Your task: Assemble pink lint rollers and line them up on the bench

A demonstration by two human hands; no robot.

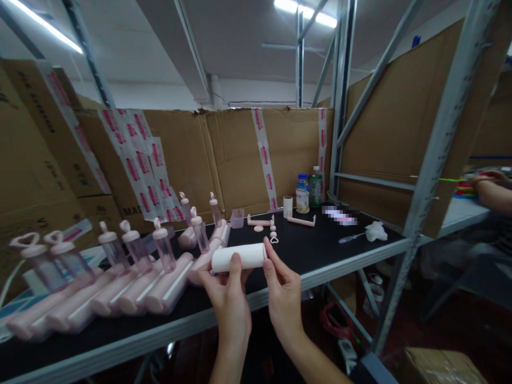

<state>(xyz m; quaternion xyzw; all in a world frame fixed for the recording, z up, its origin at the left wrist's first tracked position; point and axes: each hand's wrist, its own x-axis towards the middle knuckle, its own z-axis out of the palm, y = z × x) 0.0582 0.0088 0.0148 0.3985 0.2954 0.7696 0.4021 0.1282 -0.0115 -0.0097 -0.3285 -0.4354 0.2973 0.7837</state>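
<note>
A plain white cylinder [253,255] lies level between my hands, just above the front edge of the black-topped table. My left hand [229,298] is wrapped round its left part, thumb along the near side. At the right end, my right hand [285,296] pinches the rim between thumb and fingers; a thin pinkish edge shows there, too small to name. Beyond the cylinder lie a pink bracket-shaped part [260,222], a second such part [303,220], a small pink oval piece [258,229] and a heart-shaped pink loop [274,240].
Several pink cylindrical assemblies [168,285] with clear tubes and loop tops line the left. A clear pink cup [237,218], another white cylinder [287,207], a blue-capped bottle [303,193], a green bottle [316,186] and crumpled tissue [376,231] stand farther back. Another person's arm [494,192] shows at right.
</note>
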